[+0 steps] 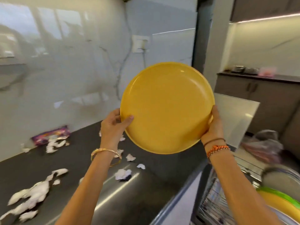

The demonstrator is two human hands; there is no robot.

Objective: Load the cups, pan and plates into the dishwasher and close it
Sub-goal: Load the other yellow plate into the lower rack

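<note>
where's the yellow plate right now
In the head view the yellow plate is held up mid-frame, tilted toward the camera, with the left hand and right hand gripping its edges above the dark counter.

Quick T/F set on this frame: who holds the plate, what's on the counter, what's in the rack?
1. Both hands grip the yellow plate. True: left hand and right hand hold opposite rims.
2. The plate rests on the counter. False: it is held up in the air.
3. Torn white paper scraps lie on the counter. True.
4. The rack at lower right is empty. False: plates already stand in it.
</note>
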